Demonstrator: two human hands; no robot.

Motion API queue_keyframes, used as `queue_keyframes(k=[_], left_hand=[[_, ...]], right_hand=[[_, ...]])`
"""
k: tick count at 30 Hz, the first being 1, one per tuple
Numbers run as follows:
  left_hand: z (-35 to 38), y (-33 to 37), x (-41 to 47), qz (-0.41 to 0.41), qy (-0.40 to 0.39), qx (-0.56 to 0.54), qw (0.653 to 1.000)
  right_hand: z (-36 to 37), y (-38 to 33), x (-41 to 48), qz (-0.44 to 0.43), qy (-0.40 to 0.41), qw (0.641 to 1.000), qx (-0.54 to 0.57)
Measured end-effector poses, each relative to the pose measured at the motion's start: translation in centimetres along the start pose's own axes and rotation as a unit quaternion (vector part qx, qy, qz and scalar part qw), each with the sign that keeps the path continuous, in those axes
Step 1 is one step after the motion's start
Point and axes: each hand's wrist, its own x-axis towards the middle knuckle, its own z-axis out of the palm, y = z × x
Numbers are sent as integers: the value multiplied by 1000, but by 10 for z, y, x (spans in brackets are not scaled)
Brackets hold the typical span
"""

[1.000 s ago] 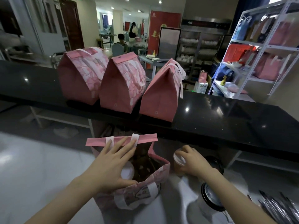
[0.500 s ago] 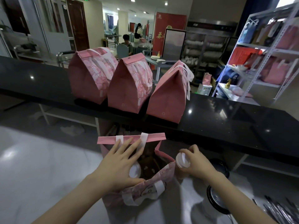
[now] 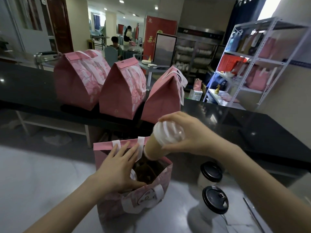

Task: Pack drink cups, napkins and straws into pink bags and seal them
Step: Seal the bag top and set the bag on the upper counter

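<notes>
Two weak spots stand out, by my reading. The right hand (image 3: 186, 140) grasps the drink cup (image 3: 156, 148) only around its pale lid (image 3: 168, 132), fingers curled over the rim. The cup hangs tilted with its base just at the mouth of the open bag (image 3: 143, 197), not yet down inside. If that lid is only loosely pressed on, the weight of the tan drink could pull the body free and spill it into the bag or over the white table (image 3: 42, 182). The bag is soft, and the left hand (image 3: 117, 167) lies released across its opening, fingers straight against the back flap, thumb at the near rim, clasping nothing. Should it slip, the walls could fold in and the cup's base could catch on the edge. A white lid (image 3: 133, 175) shows inside beside the left palm, so the incoming cup could knock that one or land on it rather than beside it. Two black-lidded cups (image 3: 211, 171) stand just right of the bag, under the right forearm, where a low sweep of that arm could tip them. Three closed bags (image 3: 121, 91) on the black counter (image 3: 252, 128) sit well apart from all this.
</notes>
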Motion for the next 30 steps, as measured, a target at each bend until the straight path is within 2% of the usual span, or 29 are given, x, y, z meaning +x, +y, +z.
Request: queue_keyframes(k=[2,4,8,14,18,21,25,30], left_hand=[[-2,-3,-2,11,19,-8,1000],[-2,-7,-4,15,20,-9,1000],[-4,-16,-8,18,-21,32,999],[-8,-18,-14,28,-3,16,999],[-8,-8,-16,33,-9,19,999],[-7,-1,-19,25,-3,22,999],[-7,2,-25,20,-10,38,999],[-6,-1,-30,11,-6,35,999]], right_hand=[[23,-13,3,-24,-54,998,-15],[50,-16,3,-40,-89,992,-78],[82,3,-2,-24,-102,980,-166],[77,28,-12,22,-105,974,-202],[84,14,-8,-45,-110,962,-245],[103,-1,-2,-79,-155,963,-207],[119,4,14,-27,-198,949,-243],[126,31,15,40,-137,958,-250]])
